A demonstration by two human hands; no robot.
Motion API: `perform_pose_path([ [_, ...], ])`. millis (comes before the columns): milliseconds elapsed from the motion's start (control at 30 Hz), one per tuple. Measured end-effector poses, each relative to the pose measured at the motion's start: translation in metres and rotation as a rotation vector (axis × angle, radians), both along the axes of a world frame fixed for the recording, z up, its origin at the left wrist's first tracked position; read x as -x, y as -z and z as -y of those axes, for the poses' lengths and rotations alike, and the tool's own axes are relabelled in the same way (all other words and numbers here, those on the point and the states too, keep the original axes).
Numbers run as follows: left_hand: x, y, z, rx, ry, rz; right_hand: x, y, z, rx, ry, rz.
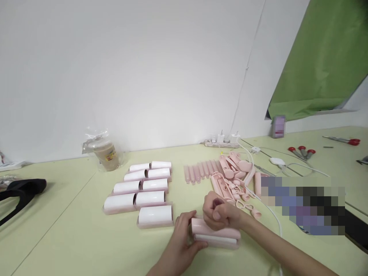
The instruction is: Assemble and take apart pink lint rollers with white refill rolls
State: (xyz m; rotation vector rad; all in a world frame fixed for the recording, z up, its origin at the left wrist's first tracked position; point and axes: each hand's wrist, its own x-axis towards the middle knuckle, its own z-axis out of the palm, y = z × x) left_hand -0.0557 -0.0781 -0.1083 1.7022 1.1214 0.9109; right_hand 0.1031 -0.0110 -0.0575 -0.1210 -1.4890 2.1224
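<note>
A pink lint roller case [216, 234] with a white roll showing along its lower edge lies on the pale green table near the front. My left hand [180, 242] grips its left end, fingers wrapped round it. My right hand [219, 212] is closed on top of the case, thumb pressed down. Just left stands a finished white roll in a pink tray [155, 216].
Two rows of white rolls in pink trays [140, 187] run back left. A pile of pink plastic parts [228, 176] lies behind my right hand. A bagged cup [105, 152], power strip [221, 143], white cables, red-handled tools [301, 151] and black bag [21, 189] are around.
</note>
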Motion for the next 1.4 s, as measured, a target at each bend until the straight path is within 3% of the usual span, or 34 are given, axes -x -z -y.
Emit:
perform_pose_path([
  [100,0.001,0.001,-0.001,-0.025,0.017,-0.022,0.000,-0.004,0.001,-0.084,0.025,0.058],
  [167,0.001,0.004,-0.002,-0.051,0.015,-0.045,-0.008,-0.012,0.004,-0.148,0.133,0.091],
  [267,0.000,0.013,-0.002,-0.094,-0.068,-0.062,-0.036,-0.029,0.010,-0.351,0.439,0.240],
  [333,-0.004,0.019,0.002,-0.158,-0.157,-0.040,-0.062,-0.040,0.015,-0.546,0.689,0.436],
  [400,-0.009,0.018,0.008,-0.273,-0.242,-0.029,-0.087,-0.046,0.020,-0.788,0.853,0.687],
  [467,-0.016,0.007,0.013,-0.396,-0.278,-0.014,-0.106,-0.043,0.023,-1.069,0.909,0.983],
  [533,-0.023,-0.015,0.013,-0.456,-0.266,0.034,-0.117,-0.031,0.024,-1.285,0.968,1.246],
  [667,-0.040,-0.068,-0.010,-0.253,-0.162,0.158,-0.119,0.004,0.023,-1.451,1.128,1.536],
  [733,-0.048,-0.082,-0.026,-0.129,0.044,0.227,-0.119,0.016,0.022,-1.451,1.102,1.552],
  [833,-0.059,-0.079,-0.043,0.073,0.259,0.337,-0.121,0.018,0.023,-1.319,1.065,1.498],
  [900,-0.065,-0.070,-0.046,0.154,0.245,0.392,-0.123,0.006,0.025,-1.113,1.079,1.364],
  [1000,-0.071,-0.061,-0.044,0.151,0.192,0.464,-0.114,-0.026,0.029,-0.709,1.078,0.947],
  [1133,-0.077,-0.063,-0.039,0.107,0.077,0.507,-0.076,-0.061,0.036,-0.303,0.882,0.515],
  [1233,-0.079,-0.064,-0.037,0.057,0.045,0.505,-0.045,-0.066,0.036,-0.269,0.786,0.392],
  [1400,-0.075,-0.049,-0.042,0.056,0.160,0.689,-0.020,-0.050,0.035,-0.381,0.855,0.345],
])
